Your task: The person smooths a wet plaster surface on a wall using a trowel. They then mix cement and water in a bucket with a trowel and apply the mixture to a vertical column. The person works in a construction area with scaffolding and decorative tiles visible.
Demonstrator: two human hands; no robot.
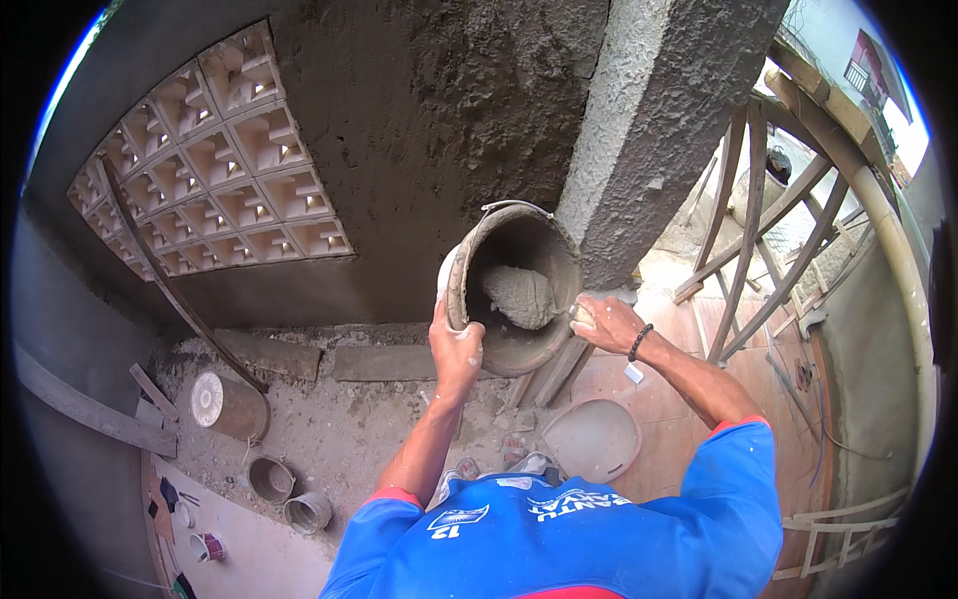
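Note:
A mortar-caked bucket [519,354] is tilted in front of me, its mouth facing me, close to the wall and the rough pillar. My left hand [457,351] grips its left rim, thumb over the edge. Wet grey mortar [521,297] shows as a lump inside the bucket. In my right hand [611,324], at the right rim, is a short handle [581,315], apparently a trowel's; mortar hides any blade. A dark beaded bracelet [640,342] circles that wrist.
Damp plaster [399,130] covers the wall around a vent-block panel [215,165]. The rough pillar [649,140] stands right of it. Wooden frames [748,230] lean at right. Several buckets, including an upturned one [228,404], and a round basin [594,439] occupy the floor.

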